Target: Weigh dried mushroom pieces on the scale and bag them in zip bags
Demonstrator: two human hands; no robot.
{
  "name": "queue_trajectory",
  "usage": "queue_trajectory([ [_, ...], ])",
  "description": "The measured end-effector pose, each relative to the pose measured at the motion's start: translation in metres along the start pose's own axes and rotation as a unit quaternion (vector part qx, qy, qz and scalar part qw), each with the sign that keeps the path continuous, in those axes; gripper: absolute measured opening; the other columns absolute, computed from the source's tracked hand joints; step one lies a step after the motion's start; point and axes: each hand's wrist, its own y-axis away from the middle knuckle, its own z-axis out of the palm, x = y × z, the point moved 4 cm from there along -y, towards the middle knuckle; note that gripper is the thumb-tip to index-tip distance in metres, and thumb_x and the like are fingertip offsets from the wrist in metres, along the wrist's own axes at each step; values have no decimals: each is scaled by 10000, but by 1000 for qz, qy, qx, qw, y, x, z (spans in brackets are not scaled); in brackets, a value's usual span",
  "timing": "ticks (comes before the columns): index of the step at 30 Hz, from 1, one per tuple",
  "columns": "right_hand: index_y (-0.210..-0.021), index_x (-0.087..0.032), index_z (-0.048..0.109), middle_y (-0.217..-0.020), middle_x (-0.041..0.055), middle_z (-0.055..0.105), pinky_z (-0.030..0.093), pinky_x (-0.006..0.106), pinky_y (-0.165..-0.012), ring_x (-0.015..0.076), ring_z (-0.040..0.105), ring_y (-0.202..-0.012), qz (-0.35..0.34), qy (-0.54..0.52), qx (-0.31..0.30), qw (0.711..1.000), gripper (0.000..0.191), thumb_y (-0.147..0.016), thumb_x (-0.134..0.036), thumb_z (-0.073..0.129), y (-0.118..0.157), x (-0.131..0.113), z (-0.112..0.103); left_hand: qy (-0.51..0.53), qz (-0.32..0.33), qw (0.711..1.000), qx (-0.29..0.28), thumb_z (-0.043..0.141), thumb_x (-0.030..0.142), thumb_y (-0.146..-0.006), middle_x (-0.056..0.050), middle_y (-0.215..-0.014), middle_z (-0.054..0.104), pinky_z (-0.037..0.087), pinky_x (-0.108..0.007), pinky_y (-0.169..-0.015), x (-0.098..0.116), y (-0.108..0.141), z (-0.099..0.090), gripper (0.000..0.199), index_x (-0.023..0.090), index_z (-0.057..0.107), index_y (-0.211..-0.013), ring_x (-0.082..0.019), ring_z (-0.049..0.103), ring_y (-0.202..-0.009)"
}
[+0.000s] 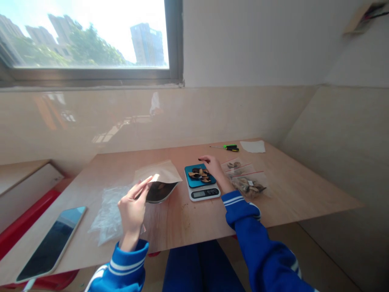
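My left hand (133,207) grips the edge of a kraft paper bag (159,172), which lies tilted on its side with its mouth open. Dark contents show inside the bag's mouth. My right hand (214,170) rests with its fingers stretched over the far edge of a blue tray (194,180), which sits on a white digital kitchen scale (204,194). Dark and tan dried pieces (199,175) lie in the tray, just below my right hand's fingers. Close to my right wrist lie clear zip bags of brownish pieces (247,184).
A crumpled clear plastic bag (107,215) lies under my left hand. A smartphone (51,243) lies at the board's near left corner. A green-handled screwdriver (226,148) and a white paper sheet (253,146) lie at the far edge. Red furniture (27,219) stands left of the board.
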Motion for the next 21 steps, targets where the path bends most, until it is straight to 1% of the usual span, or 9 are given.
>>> queue_trajectory([
  [3, -760, -144, 725, -839, 93, 764, 532, 355, -867, 206, 708, -840, 16, 28, -38, 999, 160, -747, -63, 588, -9, 20, 2, -1, -1, 1000, -2, 636, 446, -754, -39, -1044, 749, 486, -371, -945, -2, -2, -1, 306, 275, 766, -973, -277, 633, -1119],
  [6, -858, -145, 734, -961, 125, 755, 511, 370, -901, 229, 697, -920, 9, 40, -49, 998, 147, -803, -161, 599, -5, 18, -3, -1, 3, 1000, -2, 638, 424, -755, -38, -1042, 750, 484, -383, -944, 0, -3, -2, 289, 274, 767, -966, -281, 633, -1116],
  [9, -1023, -146, 703, -1156, 145, 695, 451, 373, -993, 225, 636, -1094, -15, 37, -22, 999, 257, -899, -246, 501, 7, -9, -13, 10, -1, 1000, -3, 637, 419, -766, -33, -1046, 749, 475, -395, -956, 3, -2, 0, 280, 271, 766, -966, -280, 632, -1116],
  [12, -1076, -162, 673, -1134, 102, 706, 486, 318, -954, 180, 650, -1063, -64, -49, -37, 996, 287, -934, -272, 450, 28, -58, -16, 8, -11, 1000, -5, 642, 423, -772, -34, -1048, 749, 479, -410, -950, 6, -1, 2, 284, 266, 764, -975, -290, 629, -1117],
  [13, -1080, -169, 668, -1099, 83, 720, 516, 307, -906, 170, 675, -1003, -82, -101, -80, 988, 293, -943, -274, 431, 38, -77, -11, 8, -11, 1000, -7, 641, 423, -776, -32, -1051, 748, 478, -415, -953, 6, 0, 3, 286, 267, 762, -982, -292, 628, -1119],
  [14, -1089, -176, 665, -1078, 66, 727, 528, 298, -887, 161, 683, -981, -106, -127, -156, 974, 299, -951, -266, 415, 49, -96, -3, 9, -9, 1000, -9, 639, 420, -781, -30, -1053, 747, 476, -418, -960, 6, 0, 3, 285, 268, 760, -990, -291, 627, -1121],
  [16, -1087, -186, 676, -1089, 44, 728, 516, 290, -920, 153, 668, -1029, -170, -113, -305, 930, 301, -950, -213, 410, 76, -130, 20, 14, -6, 1000, -16, 633, 405, -793, -20, -1059, 746, 473, -418, -975, 4, 0, 5, 279, 278, 754, -1009, -284, 627, -1123],
  [17, -1108, -183, 672, -1148, 49, 708, 497, 294, -957, 157, 644, -1084, -201, -73, -347, 913, 308, -941, -172, 413, 89, -141, 32, 14, -5, 1000, -20, 631, 398, -797, -14, -1063, 745, 476, -414, -977, 3, 1, 6, 274, 288, 751, -1017, -278, 627, -1125],
  [21, -1106, -80, 659, -1162, 155, 685, 513, 334, -944, 228, 628, -1113, -236, 176, -316, 902, 340, -872, -23, 419, 117, -150, 82, 4, 1, 1000, -24, 629, 376, -808, 6, -1091, 736, 479, -378, -995, -4, 5, 9, 254, 324, 743, -1029, -246, 603, -1171],
])
